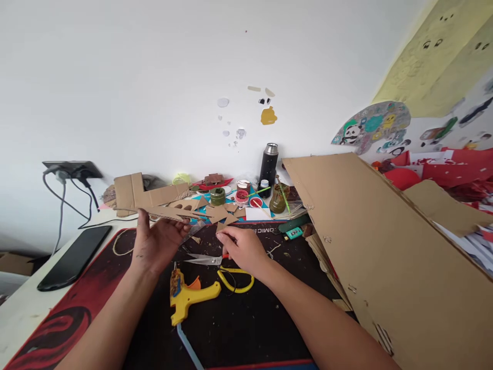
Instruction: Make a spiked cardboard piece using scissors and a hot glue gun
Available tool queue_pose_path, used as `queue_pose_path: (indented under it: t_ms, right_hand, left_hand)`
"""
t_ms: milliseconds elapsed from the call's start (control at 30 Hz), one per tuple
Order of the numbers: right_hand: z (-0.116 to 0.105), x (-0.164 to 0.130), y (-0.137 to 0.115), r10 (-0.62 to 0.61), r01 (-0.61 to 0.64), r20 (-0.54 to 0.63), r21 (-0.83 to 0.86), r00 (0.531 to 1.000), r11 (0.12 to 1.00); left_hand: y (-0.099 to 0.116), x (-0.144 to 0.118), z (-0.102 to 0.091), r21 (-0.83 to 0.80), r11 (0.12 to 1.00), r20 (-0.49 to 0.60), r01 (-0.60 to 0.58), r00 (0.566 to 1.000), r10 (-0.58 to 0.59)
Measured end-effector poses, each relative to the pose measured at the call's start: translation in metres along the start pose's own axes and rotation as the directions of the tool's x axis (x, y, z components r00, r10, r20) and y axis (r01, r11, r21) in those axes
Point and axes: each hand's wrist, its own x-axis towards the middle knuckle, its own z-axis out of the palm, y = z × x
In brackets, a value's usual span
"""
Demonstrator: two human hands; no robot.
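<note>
Holding the cardboard strip up off the worktop in my left hand, I keep it roughly level and edge-on to my eyes, which I judge lets me see its cut teeth and leaves its far end free. My left fingers are curled shut around the strip's near part, thumb over the top and the rest under it. My right hand sits just right of the strip's jagged end, fingers drawn together in a pinch on a small cardboard scrap, which hangs just below that end; whether scrap and strip touch I cannot tell. Below the strip, on the dark mat, lie the scissors, blades open and pointing left, yellow handles tucked under my right wrist, close enough to grab, I suppose. The yellow glue gun lies just beneath the scissors, nozzle up toward the strip. Behind the strip more cardboard offcuts are scattered, with small paint pots and a black flask beyond them by the wall. Well right of the strip a big cardboard sheet leans across the clutter. Left of the strip a black phone lies flat on the worktop.
</note>
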Motion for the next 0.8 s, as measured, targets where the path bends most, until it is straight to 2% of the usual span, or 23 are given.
queue_pose_path:
  t_ms: [200,367,567,800]
  right_hand:
    - [0.002,0.006,0.003,0.076,-0.073,0.002,0.332,0.997,0.940]
    - [-0.002,0.009,-0.004,0.130,-0.155,0.085,0.522,0.988,0.839]
    - [-0.006,0.010,-0.009,0.177,-0.263,0.197,0.627,0.964,0.733]
    - [-0.008,0.006,-0.015,0.214,-0.342,0.271,0.656,0.939,0.672]
  left_hand:
    - [-0.001,-0.005,0.005,0.006,1.000,0.077,-0.007,0.997,0.006]
    - [-0.005,-0.005,0.003,0.054,0.998,0.098,-0.021,0.995,0.015]
    - [-0.008,-0.004,0.000,0.112,0.993,0.095,-0.037,0.995,0.026]
    - [-0.008,-0.001,-0.007,0.136,0.991,0.170,-0.005,0.985,-0.019]
